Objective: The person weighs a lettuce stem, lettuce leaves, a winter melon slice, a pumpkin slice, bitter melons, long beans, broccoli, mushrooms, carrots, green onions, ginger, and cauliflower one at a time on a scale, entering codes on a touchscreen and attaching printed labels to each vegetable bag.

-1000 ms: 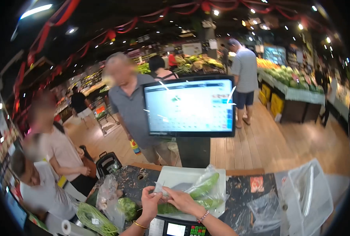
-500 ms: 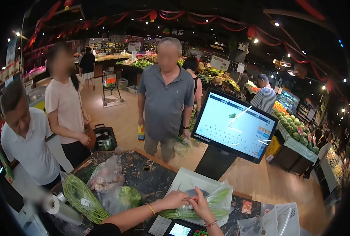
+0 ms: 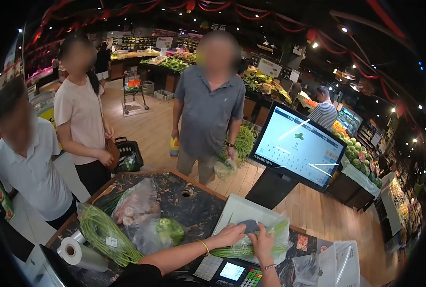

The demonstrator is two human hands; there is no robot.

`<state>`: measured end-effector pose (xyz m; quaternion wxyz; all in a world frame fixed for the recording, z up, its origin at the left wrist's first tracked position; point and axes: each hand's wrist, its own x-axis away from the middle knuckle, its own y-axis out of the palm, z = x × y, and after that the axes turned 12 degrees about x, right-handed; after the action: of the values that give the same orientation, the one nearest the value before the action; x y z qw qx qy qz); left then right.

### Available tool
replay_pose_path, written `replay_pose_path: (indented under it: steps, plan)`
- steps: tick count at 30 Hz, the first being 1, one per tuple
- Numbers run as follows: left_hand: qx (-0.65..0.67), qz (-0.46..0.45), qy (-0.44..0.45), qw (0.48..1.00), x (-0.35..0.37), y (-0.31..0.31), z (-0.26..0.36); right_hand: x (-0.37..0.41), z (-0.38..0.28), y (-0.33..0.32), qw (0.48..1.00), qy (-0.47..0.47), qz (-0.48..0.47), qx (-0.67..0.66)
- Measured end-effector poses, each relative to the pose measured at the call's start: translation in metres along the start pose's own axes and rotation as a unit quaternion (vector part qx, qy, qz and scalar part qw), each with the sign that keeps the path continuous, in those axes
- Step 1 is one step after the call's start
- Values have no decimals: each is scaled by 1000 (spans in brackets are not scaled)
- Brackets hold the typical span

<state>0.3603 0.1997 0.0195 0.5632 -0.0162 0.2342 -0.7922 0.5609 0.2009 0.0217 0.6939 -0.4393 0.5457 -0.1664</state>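
A clear plastic bag (image 3: 281, 233) of long green stem vegetables (image 3: 239, 251) lies across the white scale pan (image 3: 236, 206). My left hand (image 3: 229, 235), with a gold bracelet at the wrist, reaches in from the left, its fingers closed at the bag's near-left part. Beside it, my right hand (image 3: 262, 244), wearing a beaded bracelet, has its fingers bent down onto the bag. A dark grey patch (image 3: 249, 226) shows between the fingertips; I cannot make out what it is. The exact grip is partly hidden by the fingers.
Left on the counter are bagged long beans (image 3: 105, 232), a bag of pinkish produce (image 3: 137, 203), a bagged green vegetable (image 3: 170, 231) and a plastic roll (image 3: 79, 253). A screen (image 3: 299, 143) stands behind the scale, a white basket (image 3: 338, 265) at right. Several people stand beyond.
Both hands have come down lower onto the bag and sit a little farther apart. The view has shifted, and the person at left has raised their head.
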Motion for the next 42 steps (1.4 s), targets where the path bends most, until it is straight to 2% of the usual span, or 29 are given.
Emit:
replay_pose_path:
  steps: [3, 9, 12, 13, 14, 15, 16, 17, 18, 19, 20, 22, 23, 25, 27, 30, 31, 33, 36, 38, 41, 42]
  plan:
    - [-5, -5, -9, 1000, -3, 1, -7, -5, -2, 2, 999, 33, -26, 22]
    - [1, -7, -7, 1000, -6, -1, -3, -8, -2, -4, 999, 36, -25, 9]
    - [-29, 33, 22, 999, -12, 7, -32, -11, -3, -8, 989, 104, -106, 2]
    - [-35, 38, 24, 998, -13, 14, -48, -13, -4, -6, 991, 108, -77, -20]
    - [16, -31, -23, 999, -23, 10, -60, -13, -2, -2, 990, 119, -60, -39]
    - [-3, -21, -63, 998, -15, 2, -30, -14, 1, -2, 987, 134, -63, -62]
    - [3, -50, -115, 992, -16, -3, -18, -11, 5, -3, 976, 168, -51, -125]
    - [5, -33, -132, 991, -12, -6, -1, -9, 10, -3, 963, 204, -15, -176]
    - [23, -31, -162, 986, -13, -7, 3, -6, 12, -13, 956, 206, 59, -202]
    - [27, -31, -158, 987, -12, -4, 0, -3, 15, -18, 957, 206, 122, -162]
    - [26, -23, -149, 988, -12, -3, -2, 7, 13, -24, 931, 253, 82, -248]
    - [33, -26, -161, 986, -11, -1, 6, 11, 5, -36, 847, 329, 12, -418]
    - [38, -25, -168, 985, -9, 0, 9, 10, -6, -43, 879, 276, 13, -388]
    - [46, -20, -157, 986, -3, 6, 12, 9, -22, -30, 956, 224, 9, -190]
    - [51, 0, -148, 988, 7, 15, 13, 13, -26, -4, 984, 176, -18, -9]
    - [38, 2, -118, 992, 15, 28, 10, 7, -18, -4, 966, 238, -102, -18]
    - [10, -1, -124, 992, 17, 30, 7, 14, -5, 7, 977, 203, -64, 1]
    - [57, 30, -42, 997, 33, 45, -14, 24, 24, 29, 990, 138, -16, 9]
    - [65, 16, -101, 993, 55, 39, 26, 16, 33, 19, 995, 76, -53, -43]
    - [47, 32, -126, 990, 70, 48, 37, 19, 26, 8, 989, 84, -83, -91]
    - [93, -39, -134, 986, 83, 54, 42, 29, 28, -6, 977, 89, -104, -166]
    - [100, -56, -143, 983, 86, 53, 45, 35, 25, -12, 981, 101, -102, -131]
